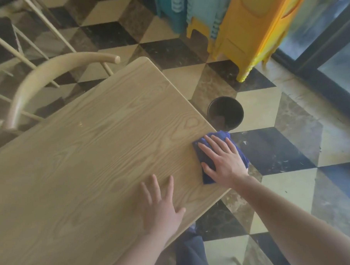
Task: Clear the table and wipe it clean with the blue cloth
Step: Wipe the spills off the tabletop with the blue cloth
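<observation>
Right hand point(224, 160) flat, unclenched, pressing blue cloth point(207, 178) at surface point(101, 141) edge; left hand point(160, 208) released, splayed; risk: cloth slides off toward bin point(225, 112).

The table point(78, 158) top lies bare leftward (only the chair point(42, 74) back arcs beside its far edge).

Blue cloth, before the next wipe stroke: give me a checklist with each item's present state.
1. Right hand flat on blue cloth: ok.
2. Cloth fully on the table: not ok, part hangs over the right edge.
3. Left hand braced on the tabletop, apart from the cloth: ok.
4. Tabletop free of items in the stroke's path: ok.
5. Black bin on the floor beside that edge: ok.
6. Surface already clean: cannot tell.
</observation>
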`<state>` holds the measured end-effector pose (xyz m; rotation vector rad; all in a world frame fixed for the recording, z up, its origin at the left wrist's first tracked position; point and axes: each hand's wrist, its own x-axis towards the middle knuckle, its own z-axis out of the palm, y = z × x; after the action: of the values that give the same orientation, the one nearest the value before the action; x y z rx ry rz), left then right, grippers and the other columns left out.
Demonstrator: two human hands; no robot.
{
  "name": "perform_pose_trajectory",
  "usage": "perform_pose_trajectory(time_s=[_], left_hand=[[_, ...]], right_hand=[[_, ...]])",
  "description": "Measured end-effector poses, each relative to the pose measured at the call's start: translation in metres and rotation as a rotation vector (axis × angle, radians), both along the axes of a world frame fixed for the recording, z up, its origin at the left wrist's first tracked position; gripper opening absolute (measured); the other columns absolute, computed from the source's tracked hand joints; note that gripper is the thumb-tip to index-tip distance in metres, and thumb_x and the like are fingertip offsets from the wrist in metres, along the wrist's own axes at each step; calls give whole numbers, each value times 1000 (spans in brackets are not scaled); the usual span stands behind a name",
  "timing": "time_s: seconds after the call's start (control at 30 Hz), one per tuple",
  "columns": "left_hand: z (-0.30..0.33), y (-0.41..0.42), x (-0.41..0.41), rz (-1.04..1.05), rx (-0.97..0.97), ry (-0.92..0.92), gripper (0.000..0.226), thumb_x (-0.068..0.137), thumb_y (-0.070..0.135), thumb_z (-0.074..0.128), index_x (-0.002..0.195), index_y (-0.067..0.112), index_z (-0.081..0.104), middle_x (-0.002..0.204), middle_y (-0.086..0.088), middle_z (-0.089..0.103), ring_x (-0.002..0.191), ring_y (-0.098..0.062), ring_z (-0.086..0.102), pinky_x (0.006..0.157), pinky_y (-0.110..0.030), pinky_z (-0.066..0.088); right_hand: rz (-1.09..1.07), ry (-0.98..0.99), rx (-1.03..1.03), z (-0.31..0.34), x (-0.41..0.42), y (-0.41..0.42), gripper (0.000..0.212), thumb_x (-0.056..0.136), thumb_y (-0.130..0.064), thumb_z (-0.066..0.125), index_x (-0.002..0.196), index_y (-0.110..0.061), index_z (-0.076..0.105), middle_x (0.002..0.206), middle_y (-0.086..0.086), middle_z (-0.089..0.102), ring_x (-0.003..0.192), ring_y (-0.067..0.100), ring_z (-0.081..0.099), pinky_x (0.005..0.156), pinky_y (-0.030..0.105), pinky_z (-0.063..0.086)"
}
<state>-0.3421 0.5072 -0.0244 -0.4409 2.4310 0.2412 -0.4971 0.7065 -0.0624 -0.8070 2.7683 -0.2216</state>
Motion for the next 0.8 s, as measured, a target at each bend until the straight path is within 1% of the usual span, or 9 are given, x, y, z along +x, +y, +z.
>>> perform_pose_trajectory(time_s=[0.1,0.17,0.23,0.3,0.43,0.57,0.7,0.8], left_hand=[[3,0,-1,4,23,-21,99,84,71,47,150,44,-22,159,-7,-33,147,-44,-23,118,-58,16],[5,0,-3,5,30,-27,98,85,70,47,150,44,-21,159,-7,-35,147,-44,-23,118,-58,17],[5,0,-2,3,32,-42,97,85,69,47,150,43,-21,158,-7,-36,147,-44,-24,117,-58,16],[3,0,-1,1,25,-42,97,85,69,46,150,43,-22,158,-7,-37,146,-44,-25,117,-60,15],[-1,1,0,-14,-2,-53,100,82,76,40,147,42,-28,157,-10,-37,145,-46,-27,116,-65,11],[-3,4,0,-14,-14,-64,101,80,81,34,145,41,-33,156,-12,-39,143,-48,-30,116,-68,9],[0,-1,0,-27,4,-88,100,83,77,39,146,42,-31,155,-9,-41,145,-45,-29,116,-66,12],[4,-6,1,-48,13,-90,98,85,73,41,146,44,-30,154,-5,-43,146,-42,-28,115,-64,16]], right_hand=[[-93,-10,-63,1,9,-8,78,93,-53,43,159,-30,9,166,-7,20,155,17,10,125,51,9],[-194,2,-96,1,16,-16,85,91,-52,47,159,-20,9,165,-3,22,155,18,8,126,49,8],[-297,4,-102,-1,23,-25,87,91,-52,46,159,-14,9,165,0,21,155,19,6,126,46,6],[-333,22,-77,-4,27,-31,83,94,-55,40,159,-15,9,166,1,18,155,20,5,126,47,4],[-220,11,0,-5,25,-34,70,99,-58,28,159,-31,6,168,4,9,155,26,2,124,57,3],[19,-14,53,-2,23,-24,62,100,-60,23,157,-43,6,168,8,5,155,32,2,119,67,3],[150,-26,65,1,31,-9,60,99,-64,18,156,-47,8,168,7,5,155,32,2,118,66,-4],[204,-17,82,3,40,0,62,98,-68,20,156,-47,10,168,7,6,155,33,5,117,68,-2]])
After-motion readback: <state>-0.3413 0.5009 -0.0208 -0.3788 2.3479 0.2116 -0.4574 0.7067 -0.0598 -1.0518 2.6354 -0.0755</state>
